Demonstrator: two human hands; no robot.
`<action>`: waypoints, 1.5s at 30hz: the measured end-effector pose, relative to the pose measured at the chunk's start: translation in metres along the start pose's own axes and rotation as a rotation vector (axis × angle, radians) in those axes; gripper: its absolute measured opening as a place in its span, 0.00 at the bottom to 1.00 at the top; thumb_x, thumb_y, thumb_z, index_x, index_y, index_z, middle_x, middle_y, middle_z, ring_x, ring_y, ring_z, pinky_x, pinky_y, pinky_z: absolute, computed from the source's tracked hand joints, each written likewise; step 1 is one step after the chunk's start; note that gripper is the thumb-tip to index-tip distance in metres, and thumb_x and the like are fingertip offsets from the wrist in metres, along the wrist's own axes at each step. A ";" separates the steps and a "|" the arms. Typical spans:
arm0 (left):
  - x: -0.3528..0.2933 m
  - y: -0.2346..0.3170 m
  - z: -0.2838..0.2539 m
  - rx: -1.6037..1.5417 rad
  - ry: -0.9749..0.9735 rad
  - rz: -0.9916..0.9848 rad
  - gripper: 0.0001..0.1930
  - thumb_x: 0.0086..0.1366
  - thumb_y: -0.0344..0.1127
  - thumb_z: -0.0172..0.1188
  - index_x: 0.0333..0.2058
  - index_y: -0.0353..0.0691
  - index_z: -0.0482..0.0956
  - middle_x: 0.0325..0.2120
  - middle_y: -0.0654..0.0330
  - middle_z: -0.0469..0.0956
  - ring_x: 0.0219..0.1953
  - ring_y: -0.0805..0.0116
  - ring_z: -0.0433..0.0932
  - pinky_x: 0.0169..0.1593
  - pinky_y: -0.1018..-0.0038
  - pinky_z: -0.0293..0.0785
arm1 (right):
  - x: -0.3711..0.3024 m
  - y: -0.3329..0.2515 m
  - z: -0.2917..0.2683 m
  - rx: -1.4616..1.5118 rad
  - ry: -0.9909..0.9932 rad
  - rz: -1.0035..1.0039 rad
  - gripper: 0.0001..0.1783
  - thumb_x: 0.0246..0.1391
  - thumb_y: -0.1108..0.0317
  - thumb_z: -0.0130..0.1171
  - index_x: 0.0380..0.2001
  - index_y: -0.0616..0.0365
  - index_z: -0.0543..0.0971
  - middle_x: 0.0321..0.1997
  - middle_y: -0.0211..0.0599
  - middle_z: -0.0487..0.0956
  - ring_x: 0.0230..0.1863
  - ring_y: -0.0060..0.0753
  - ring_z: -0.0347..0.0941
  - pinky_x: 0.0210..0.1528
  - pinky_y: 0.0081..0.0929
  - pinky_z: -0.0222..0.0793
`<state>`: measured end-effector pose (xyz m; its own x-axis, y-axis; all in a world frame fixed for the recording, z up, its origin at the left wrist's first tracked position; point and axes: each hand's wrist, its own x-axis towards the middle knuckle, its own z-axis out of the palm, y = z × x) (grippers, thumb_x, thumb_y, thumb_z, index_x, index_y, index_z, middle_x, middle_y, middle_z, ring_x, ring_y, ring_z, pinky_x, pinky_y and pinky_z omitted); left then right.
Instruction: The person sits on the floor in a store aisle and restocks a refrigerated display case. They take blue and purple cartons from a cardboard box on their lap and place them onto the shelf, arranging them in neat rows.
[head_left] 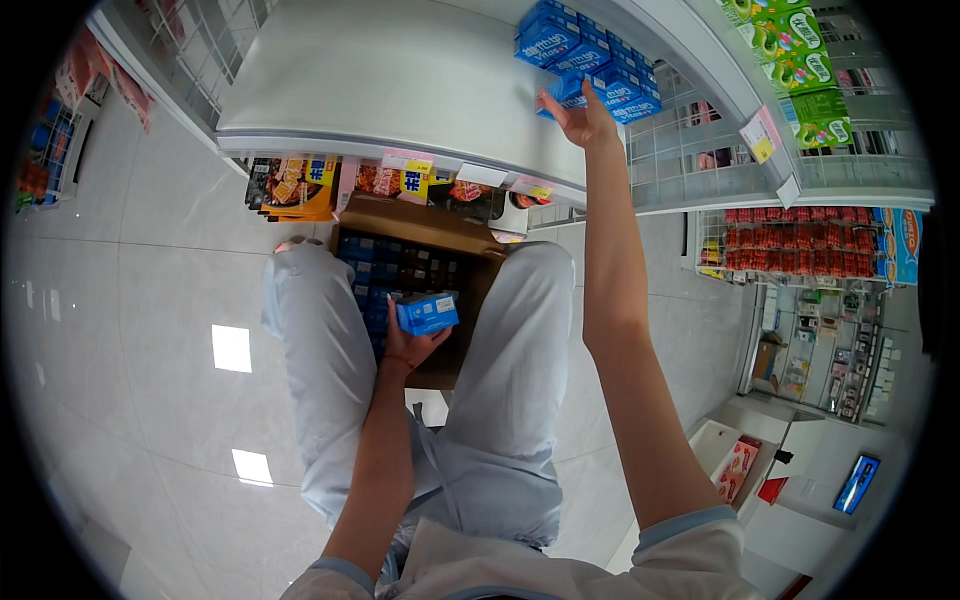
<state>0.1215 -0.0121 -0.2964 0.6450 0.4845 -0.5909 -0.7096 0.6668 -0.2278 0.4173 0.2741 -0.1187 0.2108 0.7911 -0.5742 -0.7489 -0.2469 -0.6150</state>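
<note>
My left hand (408, 346) is closed around a small blue drink carton (430, 314), holding it above an open cardboard box (478, 300) between my knees. Rows of dark blue cartons (385, 262) fill much of that box. My right arm reaches up to the white shelf (390, 70), where my right hand (588, 124) has its thumb and fingers about another blue drink carton (572, 92). That one sits at the near end of a block of matching blue cartons (598, 55) on the right part of the shelf. Part of it is hidden by my fingers.
Below the shelf edge, with its price tags (408, 160), stand packaged foods (300, 184). Green cartons (800, 60) occupy a neighbouring shelf on the right, above red packets (800, 245). Wire mesh dividers (690, 150) border the shelf. A counter (715, 445) stands at the lower right.
</note>
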 end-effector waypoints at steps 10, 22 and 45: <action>0.006 -0.002 -0.012 0.046 0.038 -0.012 0.42 0.49 0.75 0.39 0.53 0.47 0.62 0.52 0.54 0.62 0.54 0.53 0.59 0.55 0.54 0.56 | 0.036 -0.031 0.009 0.044 0.027 0.012 0.35 0.56 0.55 0.45 0.54 0.74 0.50 0.55 0.69 0.56 0.48 0.60 0.66 0.42 0.42 0.75; 0.012 -0.001 -0.023 0.012 -0.015 -0.030 0.43 0.49 0.75 0.40 0.53 0.46 0.62 0.51 0.54 0.64 0.53 0.53 0.61 0.52 0.56 0.63 | 0.055 -0.046 -0.005 -0.225 0.133 -0.041 0.35 0.50 0.46 0.53 0.41 0.74 0.64 0.35 0.54 0.73 0.37 0.46 0.75 0.36 0.33 0.76; 0.013 0.004 -0.028 0.201 -0.057 0.040 0.47 0.47 0.75 0.43 0.57 0.45 0.53 0.52 0.53 0.62 0.52 0.53 0.64 0.53 0.61 0.64 | -0.260 0.266 -0.070 -0.458 -0.116 0.183 0.29 0.58 0.53 0.42 0.56 0.56 0.51 0.38 0.49 0.76 0.35 0.38 0.76 0.34 0.28 0.73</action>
<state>0.1192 -0.0183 -0.3265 0.6366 0.5400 -0.5506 -0.6677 0.7432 -0.0431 0.2070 -0.0364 -0.1705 0.0114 0.7622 -0.6473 -0.4094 -0.5870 -0.6984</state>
